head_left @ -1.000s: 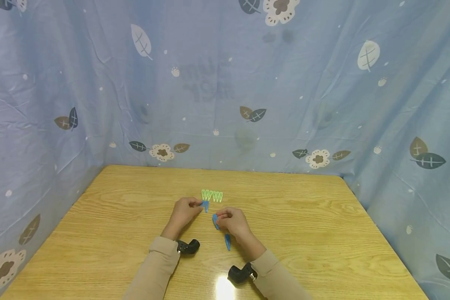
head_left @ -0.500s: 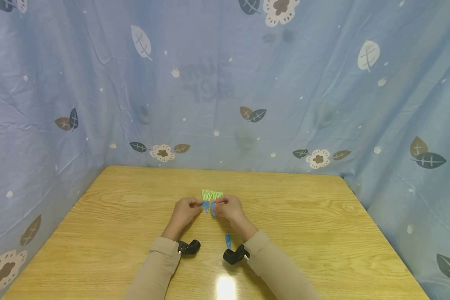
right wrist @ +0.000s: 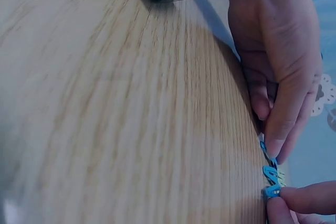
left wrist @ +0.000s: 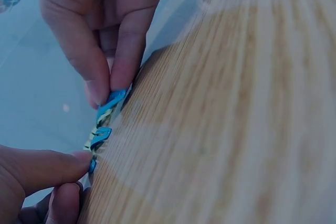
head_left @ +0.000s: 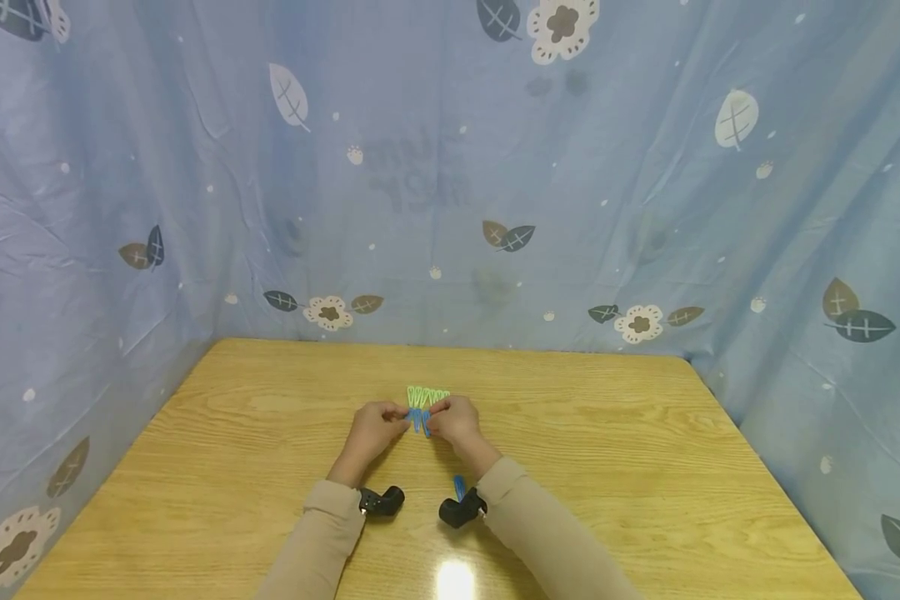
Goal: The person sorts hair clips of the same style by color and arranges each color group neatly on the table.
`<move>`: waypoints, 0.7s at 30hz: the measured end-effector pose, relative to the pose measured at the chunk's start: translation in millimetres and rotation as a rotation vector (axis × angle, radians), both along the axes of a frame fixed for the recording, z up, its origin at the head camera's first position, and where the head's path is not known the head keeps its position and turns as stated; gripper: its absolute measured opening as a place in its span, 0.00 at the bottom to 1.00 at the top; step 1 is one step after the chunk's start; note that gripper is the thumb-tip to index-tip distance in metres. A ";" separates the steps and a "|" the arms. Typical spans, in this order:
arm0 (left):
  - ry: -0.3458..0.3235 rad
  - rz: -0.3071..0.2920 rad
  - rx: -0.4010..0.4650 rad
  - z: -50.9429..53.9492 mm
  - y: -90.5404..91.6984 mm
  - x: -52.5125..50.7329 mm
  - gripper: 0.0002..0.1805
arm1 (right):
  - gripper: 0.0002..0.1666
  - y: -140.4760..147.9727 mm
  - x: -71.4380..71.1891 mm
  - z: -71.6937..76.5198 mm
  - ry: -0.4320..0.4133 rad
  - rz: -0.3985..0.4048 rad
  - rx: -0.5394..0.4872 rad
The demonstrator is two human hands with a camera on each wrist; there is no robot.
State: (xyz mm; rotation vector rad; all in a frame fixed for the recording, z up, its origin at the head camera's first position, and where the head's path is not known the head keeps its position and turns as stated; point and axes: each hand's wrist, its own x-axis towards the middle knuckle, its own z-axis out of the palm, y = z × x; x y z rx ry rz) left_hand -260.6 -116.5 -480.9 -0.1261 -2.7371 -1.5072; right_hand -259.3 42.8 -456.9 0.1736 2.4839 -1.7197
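My left hand (head_left: 375, 431) pinches the leftmost blue snap hair clip (left wrist: 92, 166) against the table, its fingers covering most of it. Just right of that lies a second blue hair clip (head_left: 417, 419), untouched. A third blue hair clip (left wrist: 116, 96) is between the thumb and fingertip of my right hand (head_left: 456, 422), at the right end of this short row. Right behind the blue clips stands a row of several light-green hair clips (head_left: 423, 395), partly hidden by the right hand.
One more blue hair clip (head_left: 460, 486) lies nearer, partly covered by the black wrist camera (head_left: 461, 508) on the right arm. The wooden table (head_left: 607, 467) reaches back to a blue patterned curtain (head_left: 450, 183).
My right hand has carried a blue hair clip forward and left, to beside the middle blue one. The left hand has stayed at the row. The head view has tilted slightly up.
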 end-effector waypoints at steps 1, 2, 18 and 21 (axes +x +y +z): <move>0.002 0.001 -0.001 0.1 0.2 0.2 0.11 | 0.07 -1.3 -0.3 0.2 0.002 -0.007 0.020; 0.003 0.001 -0.001 0.2 0.4 0.4 0.11 | 0.07 -2.5 -0.7 0.5 0.001 -0.015 0.037; 0.005 0.010 -0.002 1.4 1.4 2.3 0.10 | 0.03 -11.9 -2.7 9.2 -0.025 -0.078 0.209; 0.003 0.005 0.000 1.8 1.3 3.1 0.10 | 0.05 -12.0 -3.3 8.3 -0.020 -0.085 0.209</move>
